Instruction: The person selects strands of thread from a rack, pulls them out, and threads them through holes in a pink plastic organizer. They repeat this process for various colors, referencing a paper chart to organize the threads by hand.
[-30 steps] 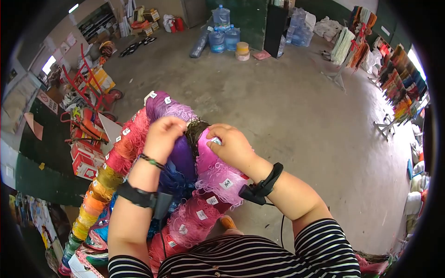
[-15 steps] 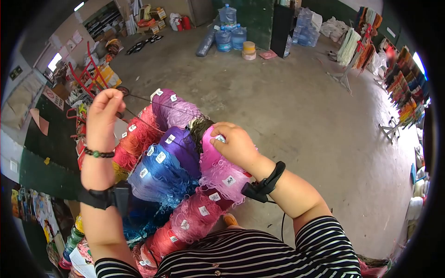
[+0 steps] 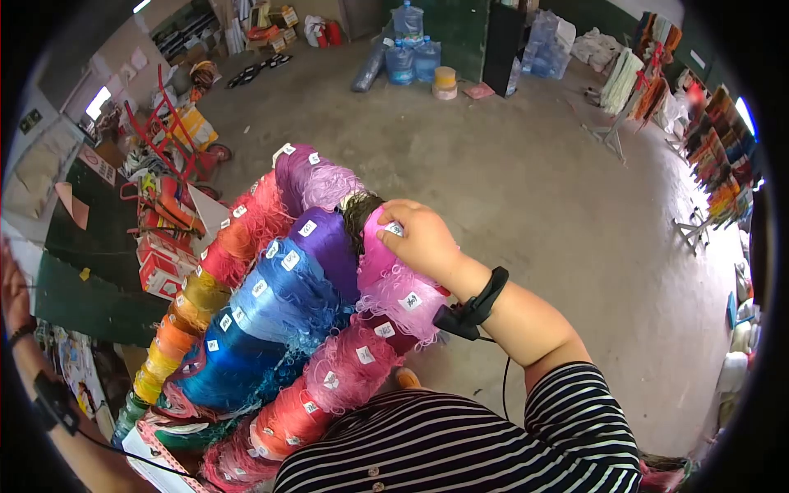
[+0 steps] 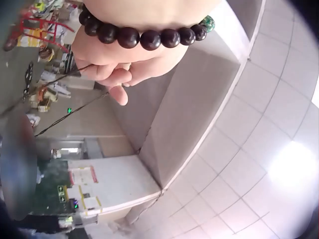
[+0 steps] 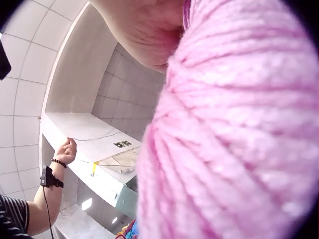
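My left hand (image 3: 13,289) is out at the far left edge of the head view, raised and well away from the yarn. In the left wrist view it pinches a dark thread (image 4: 72,113), two strands of which run off to the left. My right hand (image 3: 417,237) grips the end of the bright pink yarn (image 3: 371,261), thumb beside a white label. Next to it sits a dark olive bundle of yarn (image 3: 357,215). Pink yarn (image 5: 239,124) fills much of the right wrist view and hides those fingers.
Rows of labelled yarn lie around, with blue yarn (image 3: 271,312), purple yarn (image 3: 329,238) and red yarn (image 3: 341,378). A red hand truck (image 3: 168,131) stands at left. Water bottles (image 3: 400,62) stand at the back, and racks of hanging yarn (image 3: 715,152) at right.
My left hand has swung from beside the olive bundle out to the far left, drawing the dark thread with it. My right hand keeps its hold on the pink yarn.
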The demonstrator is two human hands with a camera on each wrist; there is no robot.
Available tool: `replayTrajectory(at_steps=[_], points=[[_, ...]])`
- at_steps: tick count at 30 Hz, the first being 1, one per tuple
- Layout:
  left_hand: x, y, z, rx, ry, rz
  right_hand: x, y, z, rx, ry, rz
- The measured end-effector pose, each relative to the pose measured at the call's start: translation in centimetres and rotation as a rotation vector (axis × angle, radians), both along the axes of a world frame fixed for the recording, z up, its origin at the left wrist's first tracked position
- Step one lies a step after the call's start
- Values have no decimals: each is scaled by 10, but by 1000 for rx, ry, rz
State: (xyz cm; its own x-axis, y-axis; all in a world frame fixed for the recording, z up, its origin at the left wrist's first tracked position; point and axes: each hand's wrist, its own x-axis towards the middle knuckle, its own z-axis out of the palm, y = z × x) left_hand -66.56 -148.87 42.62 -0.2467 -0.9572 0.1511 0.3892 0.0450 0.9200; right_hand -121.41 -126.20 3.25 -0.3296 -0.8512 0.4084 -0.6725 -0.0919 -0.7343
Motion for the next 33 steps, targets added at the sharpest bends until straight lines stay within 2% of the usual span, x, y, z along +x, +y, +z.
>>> replayTrajectory(at_steps=[2, 5, 9, 13, 14, 16, 18, 20, 22, 24, 26, 27, 29, 33], points=[[49, 2, 11, -124, 10, 236, 0, 0, 2, -9, -4, 7], [80, 6, -10, -215, -11, 489, -2, -1, 2, -34, -27, 34], [32, 19, -93, -128, -104, 515, -9, -1, 3, -1, -52, 90], [-108, 76, -202, 253, -293, 259, -11, -2, 24, 83, 69, 92], [-122, 84, -227, 281, -342, 11, -11, -5, 31, 103, 112, 56], [-160, 101, -265, 565, -281, -100, -13, -11, 40, 144, 195, -22], [-198, 110, -291, 646, -195, -329, -16, -23, 38, 166, 244, 0], [-236, 115, -309, 655, -216, -441, -16, -33, 34, 269, 213, 28], [-273, 115, -323, 484, -331, -544, -15, -37, 20, 201, 242, 10], [-320, 125, -339, 98, -630, -411, -14, -38, 11, 128, 222, -4], [-349, 113, -377, -367, -751, -325, -13, -37, 4, 53, 148, -20], [-364, 116, -370, -563, -875, -247, -15, -37, 2, 62, 89, -1], [-385, 114, -377, -675, -937, -180, -20, -37, 0, 78, -28, 29], [-401, 112, -381, -686, -1048, -178, -20, -39, -8, 48, 45, 3]])
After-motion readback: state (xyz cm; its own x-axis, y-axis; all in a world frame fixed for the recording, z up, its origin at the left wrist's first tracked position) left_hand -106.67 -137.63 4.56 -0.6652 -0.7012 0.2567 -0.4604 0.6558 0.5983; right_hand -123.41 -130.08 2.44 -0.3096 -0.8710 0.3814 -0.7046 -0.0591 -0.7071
